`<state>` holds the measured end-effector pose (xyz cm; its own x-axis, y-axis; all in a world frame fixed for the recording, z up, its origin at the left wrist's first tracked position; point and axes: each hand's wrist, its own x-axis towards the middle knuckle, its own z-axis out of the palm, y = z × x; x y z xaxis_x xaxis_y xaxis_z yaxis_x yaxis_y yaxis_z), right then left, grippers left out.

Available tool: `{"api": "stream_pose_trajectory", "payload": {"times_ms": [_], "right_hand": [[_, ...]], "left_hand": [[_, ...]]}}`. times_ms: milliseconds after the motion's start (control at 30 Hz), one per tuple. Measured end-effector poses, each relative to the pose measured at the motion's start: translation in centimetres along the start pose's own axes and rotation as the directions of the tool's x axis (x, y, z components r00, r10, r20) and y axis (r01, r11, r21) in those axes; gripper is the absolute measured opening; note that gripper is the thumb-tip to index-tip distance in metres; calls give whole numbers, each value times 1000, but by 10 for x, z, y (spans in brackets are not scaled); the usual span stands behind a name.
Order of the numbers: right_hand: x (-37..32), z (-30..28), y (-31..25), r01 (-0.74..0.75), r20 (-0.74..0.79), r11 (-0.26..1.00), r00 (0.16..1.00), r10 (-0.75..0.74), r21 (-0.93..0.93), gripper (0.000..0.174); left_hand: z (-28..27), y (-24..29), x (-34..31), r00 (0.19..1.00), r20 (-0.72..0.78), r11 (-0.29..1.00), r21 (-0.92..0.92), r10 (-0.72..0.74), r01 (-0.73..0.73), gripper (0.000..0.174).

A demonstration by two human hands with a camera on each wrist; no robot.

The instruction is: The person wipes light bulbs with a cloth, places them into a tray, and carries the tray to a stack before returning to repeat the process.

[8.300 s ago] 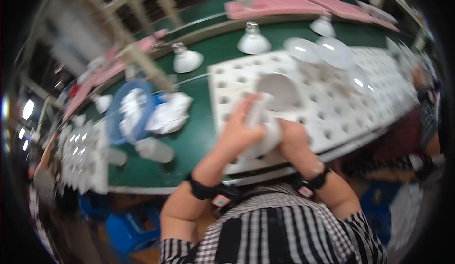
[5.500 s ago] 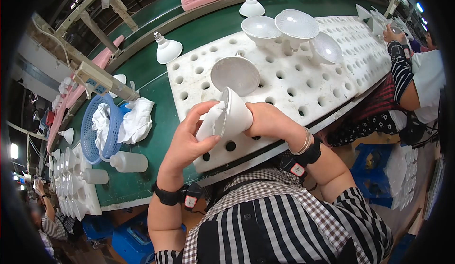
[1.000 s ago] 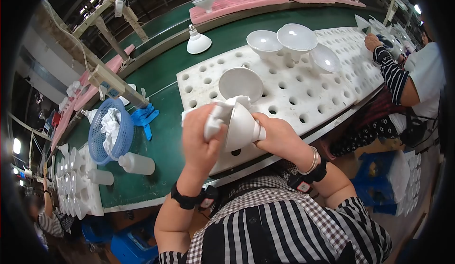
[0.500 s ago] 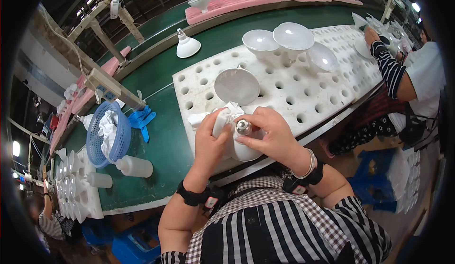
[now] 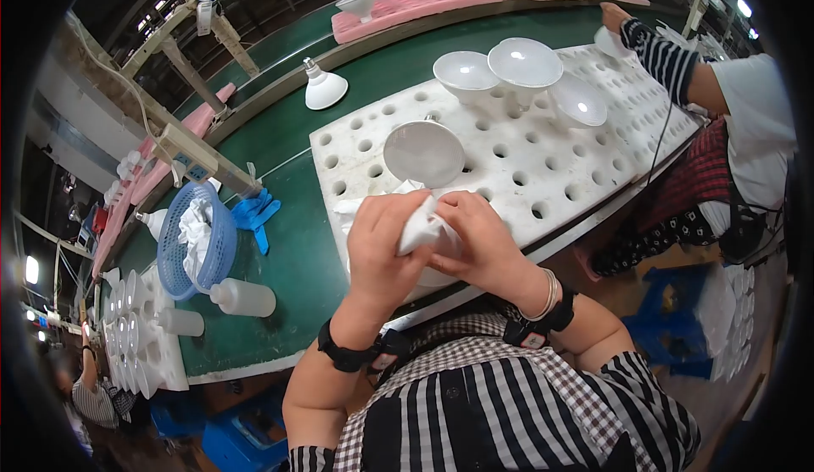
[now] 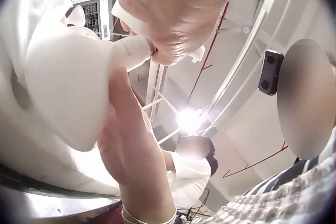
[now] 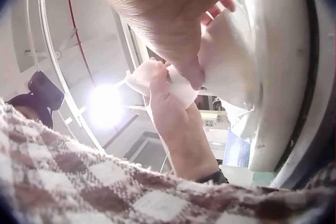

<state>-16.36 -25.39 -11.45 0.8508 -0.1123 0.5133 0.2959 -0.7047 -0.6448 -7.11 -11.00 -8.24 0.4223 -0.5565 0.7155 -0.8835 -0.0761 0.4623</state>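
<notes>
and here are both hands, close together over the near edge of a white board (image 5: pixel 343 143) full of holes! the left hand (image 5: pixel 380 243) is curled narrow, pinching a white cloth (image 5: pixel 421 230) bunched around the screw end of a white lamp (image 6: pixel 68 90); just beside it, to its right, the right hand (image 5: pixel 487 247) has its fingers closed round that same lamp near the neck, and the wide end sits below both hands, with contact against the board impossible to tell. straight beyond the hands, a tilted lamp (image 5: pixel 424 154) lies on the board, its broad face turned back toward them. farther out, beyond the right hand, three more: a first lamp (image 5: pixel 465 73), a second lamp (image 5: pixel 525 63) and a third lamp (image 5: pixel 578 101), bunched together. over to the left of the left hand now, well apart, a blue basket (image 5: pixel 222 256) holds a crumpled cloth (image 5: pixel 195 234), with a blue glove (image 5: pixel 256 213) just beside it on the green bench (image 5: pixel 288 205); nearer the left hand's wrist, a white bottle (image 5: pixel 243 297) lies on its side. and far off to the right of the right hand, a striped sleeve (image 5: pixel 661 61) reaches across another person's end of the board
</notes>
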Motion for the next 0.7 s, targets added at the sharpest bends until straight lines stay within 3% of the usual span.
{"api": "stream_pose_trajectory", "payload": {"times_ms": [67,133,167,200,233,267,300,333,367,400,467,600,667,700], "right_hand": [[-3,-2,2,-42,-7,999,999,42,-13,63],[-7,-5,2,-131,57,990,990,128,46,76],[-8,-5,4,-133,59,990,990,130,48,76],[-10,-4,8,-197,71,962,980,186,189,86],[-10,-2,11,-255,90,911,967,239,324,96],[-10,0,13,-252,88,912,968,237,325,96],[-9,3,15,-384,227,675,922,313,630,101],[-8,6,16,-483,385,322,865,322,814,106],[-5,9,18,-510,452,159,841,298,845,115],[-5,15,18,-514,457,156,840,294,844,115],[-8,28,16,-453,399,214,881,253,865,120],[-4,32,9,-450,393,291,889,234,844,130],[-8,36,9,-366,296,482,930,217,796,136],[-8,36,10,-366,295,483,930,218,795,136]], "left_hand": [[-3,-5,-3,999,-21,999,-2,-39,39,48],[-4,-12,-9,964,-147,963,-184,-223,195,30],[-8,-13,-10,925,-137,907,-290,-355,305,27],[-11,-14,-9,925,-136,907,-289,-355,305,27],[-14,-16,-8,836,-173,800,-440,-520,407,27],[-19,-19,-7,720,-180,662,-584,-670,470,27],[-21,-29,-8,686,-171,598,-661,-708,452,30],[-22,-36,-10,684,-175,600,-661,-708,451,30],[-22,-43,-13,651,-175,556,-705,-738,441,30],[-23,-46,-14,617,-171,510,-746,-768,427,30],[-23,-47,-15,609,-184,515,-742,-771,428,31],[-20,-44,-13,599,-198,516,-746,-776,422,29],[-21,-46,-14,602,-177,497,-759,-778,420,30],[-22,-47,-14,606,-157,481,-770,-780,420,31]]}}
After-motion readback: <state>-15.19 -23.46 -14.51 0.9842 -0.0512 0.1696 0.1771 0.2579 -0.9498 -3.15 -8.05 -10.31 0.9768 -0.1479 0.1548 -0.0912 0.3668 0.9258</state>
